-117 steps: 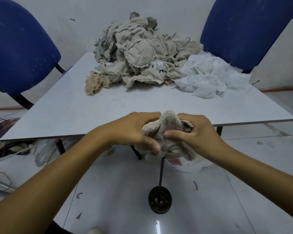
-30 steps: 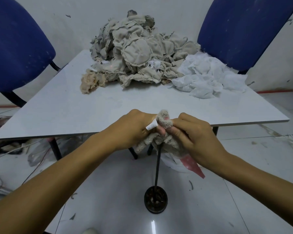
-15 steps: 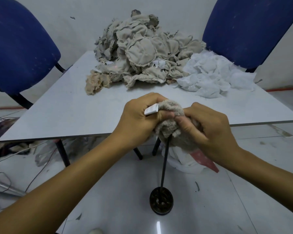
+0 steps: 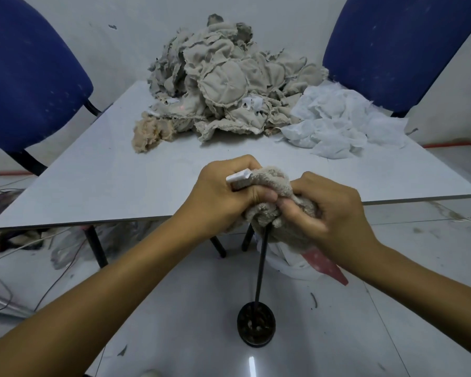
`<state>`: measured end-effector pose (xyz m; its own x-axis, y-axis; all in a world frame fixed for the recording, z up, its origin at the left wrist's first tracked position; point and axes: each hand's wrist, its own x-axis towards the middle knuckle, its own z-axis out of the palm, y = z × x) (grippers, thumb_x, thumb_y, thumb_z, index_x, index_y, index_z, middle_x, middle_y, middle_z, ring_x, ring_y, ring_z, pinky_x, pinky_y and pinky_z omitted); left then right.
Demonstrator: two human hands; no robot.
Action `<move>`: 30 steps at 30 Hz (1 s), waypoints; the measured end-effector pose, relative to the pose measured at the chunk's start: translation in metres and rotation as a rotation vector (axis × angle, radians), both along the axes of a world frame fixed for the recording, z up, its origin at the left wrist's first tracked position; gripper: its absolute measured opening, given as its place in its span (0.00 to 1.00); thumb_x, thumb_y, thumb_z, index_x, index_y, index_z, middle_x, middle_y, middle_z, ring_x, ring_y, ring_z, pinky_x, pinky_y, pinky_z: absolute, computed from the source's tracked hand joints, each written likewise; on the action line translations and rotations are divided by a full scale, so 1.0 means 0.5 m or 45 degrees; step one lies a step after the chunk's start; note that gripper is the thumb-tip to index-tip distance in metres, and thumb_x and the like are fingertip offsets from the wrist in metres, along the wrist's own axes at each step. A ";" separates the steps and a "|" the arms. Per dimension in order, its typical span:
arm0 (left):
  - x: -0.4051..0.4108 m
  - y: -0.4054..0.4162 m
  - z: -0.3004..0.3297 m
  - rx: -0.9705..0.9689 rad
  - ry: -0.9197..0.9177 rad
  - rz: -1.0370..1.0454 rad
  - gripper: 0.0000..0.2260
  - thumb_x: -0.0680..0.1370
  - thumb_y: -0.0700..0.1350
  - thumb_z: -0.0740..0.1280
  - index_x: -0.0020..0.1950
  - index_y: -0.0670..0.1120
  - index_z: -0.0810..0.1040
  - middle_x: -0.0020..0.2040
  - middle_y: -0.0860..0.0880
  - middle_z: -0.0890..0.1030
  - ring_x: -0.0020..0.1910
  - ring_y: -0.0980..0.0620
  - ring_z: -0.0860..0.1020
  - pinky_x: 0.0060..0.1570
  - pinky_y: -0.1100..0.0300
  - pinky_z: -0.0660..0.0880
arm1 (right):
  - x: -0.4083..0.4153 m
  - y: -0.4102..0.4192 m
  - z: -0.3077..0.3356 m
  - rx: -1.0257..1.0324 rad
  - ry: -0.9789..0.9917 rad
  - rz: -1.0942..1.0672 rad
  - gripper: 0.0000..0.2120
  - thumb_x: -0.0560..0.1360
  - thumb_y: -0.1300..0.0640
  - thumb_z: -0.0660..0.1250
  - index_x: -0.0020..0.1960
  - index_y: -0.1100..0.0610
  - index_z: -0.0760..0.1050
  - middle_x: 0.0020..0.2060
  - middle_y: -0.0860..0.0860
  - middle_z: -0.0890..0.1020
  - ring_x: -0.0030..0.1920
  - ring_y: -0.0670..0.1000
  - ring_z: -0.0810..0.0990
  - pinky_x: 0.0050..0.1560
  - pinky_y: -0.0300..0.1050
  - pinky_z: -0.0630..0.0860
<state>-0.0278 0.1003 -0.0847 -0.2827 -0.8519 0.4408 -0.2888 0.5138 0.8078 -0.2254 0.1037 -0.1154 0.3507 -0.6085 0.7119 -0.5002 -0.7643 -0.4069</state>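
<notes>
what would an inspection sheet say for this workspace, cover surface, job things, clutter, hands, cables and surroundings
surface: pale grey tabletop, flat.
job's things: beige plush skin with white tag, set over the top of a black rod that stands on a round base on the floor.
clutter: beige fabric pile, white fabric heap and fluffy tan clump at the table's far end.
grippers: left hand and right hand both grip the plush skin.
cables: loose wires on the floor beside the table.
surroundings: blue chair, second blue chair, white wall, plastic bag under the table.
</notes>
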 end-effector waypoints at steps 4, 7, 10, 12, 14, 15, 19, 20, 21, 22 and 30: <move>0.006 0.001 -0.020 0.012 -0.374 -0.021 0.13 0.68 0.43 0.73 0.31 0.52 0.70 0.28 0.57 0.73 0.31 0.62 0.70 0.34 0.61 0.67 | -0.003 0.007 -0.036 0.170 0.143 0.062 0.10 0.79 0.53 0.66 0.42 0.56 0.77 0.35 0.43 0.71 0.35 0.41 0.67 0.38 0.29 0.63; 0.010 0.000 -0.023 -0.029 -0.456 -0.041 0.10 0.68 0.45 0.72 0.35 0.40 0.77 0.33 0.52 0.78 0.35 0.56 0.77 0.37 0.56 0.74 | 0.001 0.012 -0.046 0.201 0.149 0.048 0.10 0.80 0.53 0.64 0.43 0.56 0.77 0.35 0.44 0.71 0.36 0.41 0.68 0.38 0.32 0.64; 0.010 0.002 -0.020 -0.104 -0.505 -0.055 0.09 0.69 0.46 0.71 0.38 0.39 0.80 0.36 0.50 0.80 0.38 0.51 0.78 0.40 0.49 0.74 | 0.001 0.013 -0.041 0.209 0.176 0.037 0.10 0.80 0.53 0.64 0.42 0.55 0.76 0.35 0.44 0.70 0.36 0.42 0.67 0.37 0.36 0.62; 0.008 0.007 -0.020 -0.147 -0.536 -0.033 0.10 0.70 0.47 0.70 0.37 0.39 0.78 0.35 0.49 0.79 0.37 0.50 0.76 0.39 0.48 0.73 | -0.001 0.013 -0.037 0.189 0.196 0.025 0.11 0.80 0.50 0.63 0.43 0.55 0.76 0.35 0.43 0.70 0.37 0.42 0.67 0.37 0.37 0.62; 0.007 0.011 -0.012 -0.079 -0.427 -0.022 0.10 0.70 0.46 0.71 0.35 0.42 0.74 0.33 0.51 0.75 0.35 0.52 0.74 0.38 0.50 0.72 | -0.002 0.014 -0.029 0.161 0.145 -0.003 0.13 0.80 0.49 0.62 0.46 0.56 0.79 0.37 0.44 0.72 0.37 0.42 0.69 0.38 0.37 0.64; 0.007 0.011 -0.006 -0.021 -0.294 -0.035 0.10 0.70 0.45 0.72 0.36 0.42 0.74 0.33 0.51 0.75 0.35 0.52 0.73 0.38 0.52 0.71 | -0.002 0.015 -0.023 0.154 0.088 -0.016 0.14 0.81 0.48 0.61 0.48 0.56 0.80 0.38 0.44 0.74 0.38 0.41 0.71 0.40 0.34 0.66; 0.008 0.005 0.008 0.026 0.069 -0.060 0.04 0.70 0.34 0.72 0.39 0.40 0.78 0.35 0.44 0.77 0.34 0.52 0.75 0.33 0.59 0.72 | 0.004 0.018 0.002 0.005 -0.109 -0.070 0.12 0.79 0.51 0.66 0.55 0.57 0.82 0.42 0.46 0.80 0.42 0.40 0.76 0.45 0.28 0.68; 0.008 0.002 0.006 0.016 0.048 -0.040 0.05 0.70 0.33 0.71 0.39 0.40 0.78 0.35 0.44 0.77 0.34 0.50 0.75 0.33 0.58 0.71 | 0.006 0.018 0.006 -0.033 -0.106 -0.085 0.12 0.79 0.52 0.67 0.55 0.58 0.83 0.42 0.47 0.81 0.41 0.41 0.76 0.45 0.28 0.69; 0.009 0.000 0.002 0.012 0.010 -0.033 0.06 0.70 0.31 0.71 0.39 0.40 0.78 0.36 0.43 0.78 0.34 0.47 0.75 0.34 0.54 0.72 | 0.006 0.018 0.007 -0.060 -0.078 -0.101 0.11 0.78 0.53 0.68 0.54 0.59 0.83 0.41 0.48 0.81 0.40 0.41 0.75 0.44 0.28 0.69; 0.012 -0.001 -0.003 0.016 -0.046 -0.046 0.05 0.71 0.30 0.71 0.40 0.38 0.78 0.37 0.42 0.79 0.36 0.43 0.75 0.35 0.50 0.73 | 0.006 0.018 0.005 -0.074 -0.031 -0.114 0.11 0.78 0.53 0.69 0.54 0.59 0.83 0.40 0.49 0.81 0.40 0.42 0.74 0.43 0.28 0.68; 0.016 -0.001 0.000 0.130 -0.029 -0.096 0.05 0.71 0.40 0.74 0.39 0.44 0.78 0.34 0.50 0.78 0.35 0.57 0.75 0.36 0.62 0.71 | 0.008 0.020 -0.018 0.070 0.180 -0.054 0.09 0.78 0.51 0.68 0.43 0.54 0.81 0.35 0.43 0.69 0.35 0.42 0.67 0.35 0.38 0.62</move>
